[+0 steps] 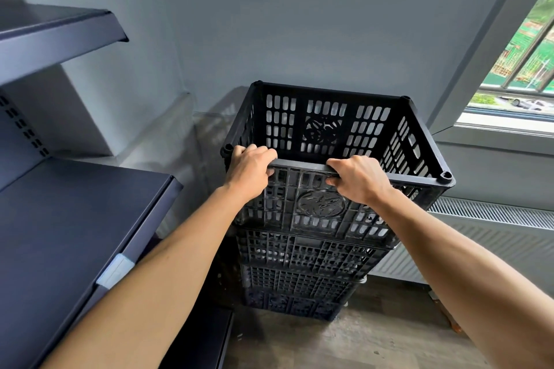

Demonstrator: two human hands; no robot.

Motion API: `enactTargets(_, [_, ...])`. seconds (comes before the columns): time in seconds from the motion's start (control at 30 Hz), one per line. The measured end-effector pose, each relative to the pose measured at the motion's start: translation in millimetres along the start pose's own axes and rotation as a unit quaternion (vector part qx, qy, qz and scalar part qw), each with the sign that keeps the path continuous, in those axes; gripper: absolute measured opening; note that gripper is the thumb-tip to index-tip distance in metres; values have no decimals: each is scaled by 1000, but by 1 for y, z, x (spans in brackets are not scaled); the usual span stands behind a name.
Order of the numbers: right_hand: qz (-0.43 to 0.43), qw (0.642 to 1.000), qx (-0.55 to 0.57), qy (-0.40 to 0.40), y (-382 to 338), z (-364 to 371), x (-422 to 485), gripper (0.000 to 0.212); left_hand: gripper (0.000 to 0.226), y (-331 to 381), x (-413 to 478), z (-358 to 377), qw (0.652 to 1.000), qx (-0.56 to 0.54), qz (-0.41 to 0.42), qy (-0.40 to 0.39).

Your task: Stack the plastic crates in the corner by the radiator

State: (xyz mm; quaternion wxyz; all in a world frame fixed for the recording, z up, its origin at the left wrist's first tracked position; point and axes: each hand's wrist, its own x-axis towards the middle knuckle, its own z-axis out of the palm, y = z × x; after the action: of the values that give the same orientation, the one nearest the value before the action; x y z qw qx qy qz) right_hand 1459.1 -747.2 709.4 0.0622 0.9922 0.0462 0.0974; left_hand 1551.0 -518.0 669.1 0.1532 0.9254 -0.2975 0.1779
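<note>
A black slotted plastic crate (326,117) sits on top of a stack of black crates (302,266) in the corner, with the white radiator (491,228) on its right. My left hand (250,169) grips the near rim of the top crate at its left end. My right hand (358,178) grips the same rim right of the middle, fingers curled over the edge. The top crate is empty and stands roughly level on the crate below.
Dark metal shelves (75,219) jut out on the left, an upper shelf (60,36) above. A window (521,69) with its sill is at the right above the radiator. Grey wall stands behind the stack, wooden floor (344,344) in front.
</note>
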Motion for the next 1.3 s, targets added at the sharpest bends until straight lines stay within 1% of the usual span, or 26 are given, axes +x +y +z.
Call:
enactTargets(0.13, [-1,1000,-2,11,1,3,-1,17,10,0,-1,-3,1000,5,-2,-5])
enactTargets(0.23, [2,1000,-4,18,2,5,-1,21,13,2,0,-5,1000,7,-2,-23])
enactTargets(0.3, [5,1000,-7,24,2,6,-2,24,22,2,0,-6,999,14,-2,-33])
enactTargets(0.4, [14,999,-6,31,0,8,-6,23,37,4,-1,-4,999,34,-3,-29])
enactTargets(0.5, [17,999,15,35,-1,8,-7,18,46,5,-3,-3,999,33,-8,-29])
enactTargets(0.57, [14,999,27,33,-1,8,-8,18,51,6,-4,-3,999,26,-11,-35])
enactTargets(0.67, [-2,999,39,28,2,7,-8,25,56,7,-5,-5,999,19,-15,-48])
enactTargets(0.8, [-30,998,52,30,7,7,-10,35,65,8,-7,-7,999,9,-18,-45])
enactTargets(0.97, [-27,998,57,29,16,6,-16,44,71,9,-8,-8,999,2,-22,-47])
enactTargets(1.03, [-19,998,58,29,21,5,-20,50,70,11,-7,-9,998,-6,-35,-57])
enactTargets(1.13, [-13,997,65,24,27,5,-25,61,56,16,-5,-9,996,-28,-65,-60])
enactTargets(1.23, [2,996,84,-3,29,1,-28,59,51,27,-4,-8,995,-54,-75,-40])
enactTargets(1.3, [8,996,91,-9,29,-1,-30,57,43,39,-4,-8,994,-79,-75,-22])
